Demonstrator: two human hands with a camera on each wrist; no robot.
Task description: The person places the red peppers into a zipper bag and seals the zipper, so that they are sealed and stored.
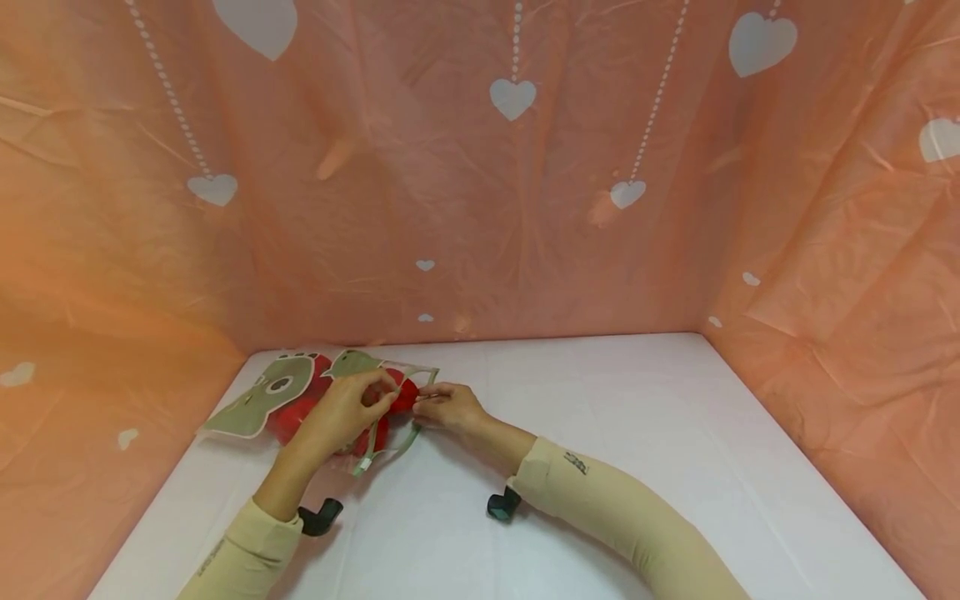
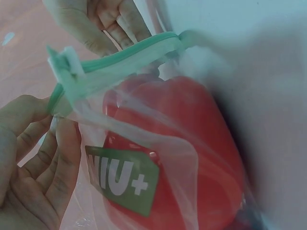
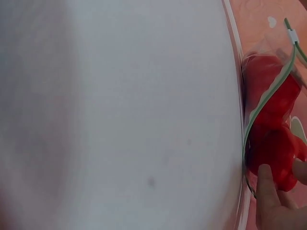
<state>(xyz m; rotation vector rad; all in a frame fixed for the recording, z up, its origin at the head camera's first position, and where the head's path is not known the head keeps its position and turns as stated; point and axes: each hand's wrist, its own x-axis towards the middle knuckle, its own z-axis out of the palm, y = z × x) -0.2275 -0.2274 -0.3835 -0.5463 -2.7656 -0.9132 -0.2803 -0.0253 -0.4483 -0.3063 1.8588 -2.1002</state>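
A clear zip bag [image 1: 251,398] with green prints lies at the table's back left, holding several red bell peppers [image 2: 177,143]. Its green zip edge [image 2: 129,50] stands parted, with a white slider [image 2: 69,64] at one end. My left hand [image 1: 348,408] pinches the green edge between thumb and fingers. At the bag's mouth, my right hand [image 1: 453,408] has its thumb and fingers around a red bell pepper [image 3: 273,155]. One fingertip [image 3: 265,172] lies on the pepper's skin in the right wrist view. Part of that hand is hidden behind the zip edge in the left wrist view.
The white table [image 1: 600,400] runs up to an orange-pink curtain [image 1: 480,208] with white hearts, which encloses the back and both sides. Dark camera mounts [image 1: 321,517] show under both wrists, beside the beige sleeves [image 1: 600,500].
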